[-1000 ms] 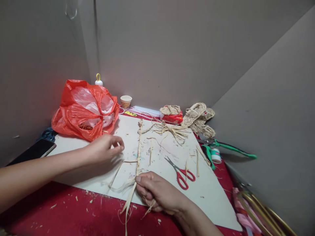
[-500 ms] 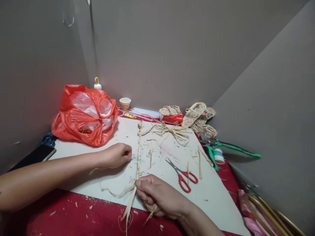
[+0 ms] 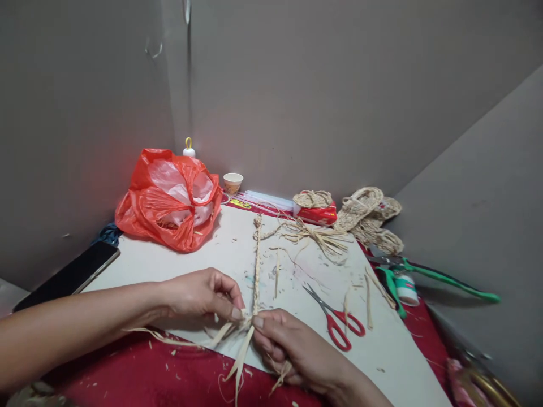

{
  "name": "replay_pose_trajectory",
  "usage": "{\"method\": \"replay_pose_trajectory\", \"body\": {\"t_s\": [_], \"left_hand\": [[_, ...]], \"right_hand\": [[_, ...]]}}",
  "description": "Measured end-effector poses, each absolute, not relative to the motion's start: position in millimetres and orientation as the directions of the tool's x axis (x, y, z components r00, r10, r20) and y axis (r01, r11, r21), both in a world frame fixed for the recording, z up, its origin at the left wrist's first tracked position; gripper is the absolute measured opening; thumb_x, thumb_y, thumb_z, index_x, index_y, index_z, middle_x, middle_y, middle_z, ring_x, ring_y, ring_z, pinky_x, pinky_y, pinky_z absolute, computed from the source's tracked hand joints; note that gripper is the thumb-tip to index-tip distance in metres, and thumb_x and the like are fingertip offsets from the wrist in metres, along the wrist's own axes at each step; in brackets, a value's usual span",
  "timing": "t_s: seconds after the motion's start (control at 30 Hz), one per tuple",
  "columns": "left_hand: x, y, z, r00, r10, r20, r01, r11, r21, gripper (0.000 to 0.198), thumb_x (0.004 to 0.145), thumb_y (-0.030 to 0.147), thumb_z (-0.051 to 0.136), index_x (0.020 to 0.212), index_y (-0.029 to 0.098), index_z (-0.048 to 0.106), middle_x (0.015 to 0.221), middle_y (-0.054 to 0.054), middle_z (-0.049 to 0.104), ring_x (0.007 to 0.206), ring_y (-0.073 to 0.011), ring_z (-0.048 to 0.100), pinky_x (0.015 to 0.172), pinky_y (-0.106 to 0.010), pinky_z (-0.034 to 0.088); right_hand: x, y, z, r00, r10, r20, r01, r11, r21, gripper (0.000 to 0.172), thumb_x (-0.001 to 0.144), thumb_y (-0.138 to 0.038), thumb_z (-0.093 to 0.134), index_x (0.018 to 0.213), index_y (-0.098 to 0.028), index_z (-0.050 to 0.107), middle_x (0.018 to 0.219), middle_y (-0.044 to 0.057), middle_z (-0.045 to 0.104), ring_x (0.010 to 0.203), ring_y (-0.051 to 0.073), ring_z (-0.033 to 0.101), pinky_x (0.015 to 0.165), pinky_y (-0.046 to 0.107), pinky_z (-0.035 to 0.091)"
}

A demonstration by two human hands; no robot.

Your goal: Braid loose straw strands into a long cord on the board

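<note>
A thin straw braid point(image 3: 257, 265) runs down the white board point(image 3: 229, 254) toward me from a knotted far end. At its near end my right hand point(image 3: 288, 339) pinches the braid between thumb and forefinger, with loose strands point(image 3: 240, 362) hanging below and a strand end poking out under the palm. My left hand point(image 3: 212, 297) is closed at the same spot, its thumb and fingertips pinching a pale straw strand just left of the braid. That strand's tail trails left over the board's edge. Red-handled scissors point(image 3: 339, 322) lie part open to the right of my right hand.
A red plastic bag point(image 3: 169, 203) and a phone point(image 3: 76, 274) are on the left. Straw bundles point(image 3: 324, 237) lie behind the scissors. Woven straw pieces point(image 3: 369, 212), a paper cup point(image 3: 233, 183), green-handled shears point(image 3: 449, 280) and a white bottle point(image 3: 406, 289) stand along the far and right sides.
My left hand has come down and right to the braid's near end and taken hold of a strand. My right hand keeps its pinch. The whole view has shifted, moving things rightward.
</note>
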State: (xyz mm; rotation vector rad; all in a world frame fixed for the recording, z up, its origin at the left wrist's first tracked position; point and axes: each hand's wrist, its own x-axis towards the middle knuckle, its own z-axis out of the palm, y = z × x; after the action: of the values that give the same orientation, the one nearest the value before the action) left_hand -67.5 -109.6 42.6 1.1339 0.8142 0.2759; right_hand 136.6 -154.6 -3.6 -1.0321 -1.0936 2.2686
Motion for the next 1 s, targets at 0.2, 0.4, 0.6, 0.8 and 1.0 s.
{"method": "replay_pose_trajectory", "body": {"t_s": [0.2,0.4,0.6,0.8,1.0], "left_hand": [[-57.3,-112.6,37.7,0.700,0.514,-0.496,0.218,0.507,0.834,0.028,0.058,0.029,0.076,0.073,0.013,0.059,0.046,0.005,0.052,0.039,-0.0048,0.043,0.040,-0.016,0.030],[-55.3,-109.3,30.1,0.740,0.452,-0.498,0.197,0.562,0.803,0.028,0.059,0.028,0.075,0.073,0.013,0.057,0.058,-0.001,0.062,0.039,-0.0056,0.048,0.035,-0.015,0.033],[-53.7,-108.1,23.0,0.755,0.458,-0.469,0.171,0.553,0.815,0.033,0.060,0.030,0.075,0.081,0.015,0.053,0.059,-0.001,0.063,0.038,-0.0082,0.051,0.039,-0.019,0.040],[-53.1,-107.9,28.5,0.717,0.498,-0.487,0.313,0.393,0.864,0.024,0.067,0.032,0.067,0.077,0.012,0.059,0.058,0.001,0.060,0.040,-0.0049,0.044,0.037,-0.015,0.031],[-50.4,-111.2,41.9,0.720,0.548,-0.426,0.401,0.173,0.900,0.010,0.071,0.024,0.055,0.069,0.014,0.054,0.055,0.005,0.053,0.040,-0.0036,0.033,0.038,-0.016,0.024]], "right_hand": [[138.0,-154.9,-7.6,-0.652,0.644,-0.400,-0.095,-0.593,-0.799,0.039,0.081,-0.046,0.054,0.058,-0.016,0.045,0.040,-0.009,0.035,0.030,0.002,0.022,0.029,0.015,0.014],[140.0,-154.1,-10.6,-0.659,0.649,-0.380,-0.089,-0.569,-0.817,0.038,0.082,-0.044,0.054,0.058,-0.015,0.046,0.040,-0.009,0.033,0.030,0.002,0.023,0.031,0.016,0.014],[140.3,-153.5,-9.3,-0.662,0.641,-0.388,-0.090,-0.582,-0.808,0.039,0.081,-0.045,0.055,0.058,-0.015,0.046,0.041,-0.009,0.034,0.031,0.002,0.023,0.032,0.017,0.013],[139.5,-154.5,-5.0,-0.641,0.651,-0.406,-0.014,-0.539,-0.842,0.041,0.083,-0.049,0.052,0.059,-0.016,0.046,0.042,-0.009,0.033,0.031,0.003,0.024,0.032,0.018,0.014],[133.9,-157.1,5.7,-0.584,0.692,-0.425,0.101,-0.458,-0.883,0.043,0.083,-0.051,0.049,0.057,-0.016,0.045,0.038,-0.009,0.031,0.030,0.003,0.023,0.032,0.018,0.013]]}}
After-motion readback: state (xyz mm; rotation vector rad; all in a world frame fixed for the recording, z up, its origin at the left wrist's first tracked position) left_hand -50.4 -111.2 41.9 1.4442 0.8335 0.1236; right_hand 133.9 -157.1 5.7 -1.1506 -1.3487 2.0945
